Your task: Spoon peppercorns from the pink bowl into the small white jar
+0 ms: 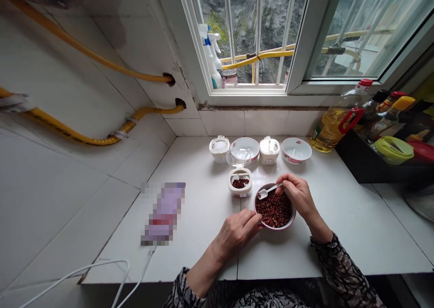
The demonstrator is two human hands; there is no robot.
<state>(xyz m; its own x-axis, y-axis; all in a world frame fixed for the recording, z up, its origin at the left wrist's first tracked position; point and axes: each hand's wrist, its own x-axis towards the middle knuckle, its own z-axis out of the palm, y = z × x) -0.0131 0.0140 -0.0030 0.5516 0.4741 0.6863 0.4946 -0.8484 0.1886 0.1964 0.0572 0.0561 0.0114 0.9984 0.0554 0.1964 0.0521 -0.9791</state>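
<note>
Scooping seems under way: the right hand (pixel 296 194) pinches a white spoon (pixel 263 193) over reddish peppercorns (pixel 274 212) in the bowl (pixel 284 227) between both hands; the left hand (pixel 239 229) grips the bowl's rim. The next move probably calls for keeping the spoon level.

Peppercorns (pixel 274 211) lay in a front bowl (pixel 293 215) on the counter (pixel 203 181), beneath a spoon (pixel 263 194) and right of an open jar (pixel 233 193). Behind these, left to right, stood a condiment jar (pixel 219 153), rear bowl (pixel 244 142), second condiment jar (pixel 269 156), right-hand bowl (pixel 296 159) and oil bottle (pixel 327 129). A phone (pixel 164 217) lay at left.
</note>
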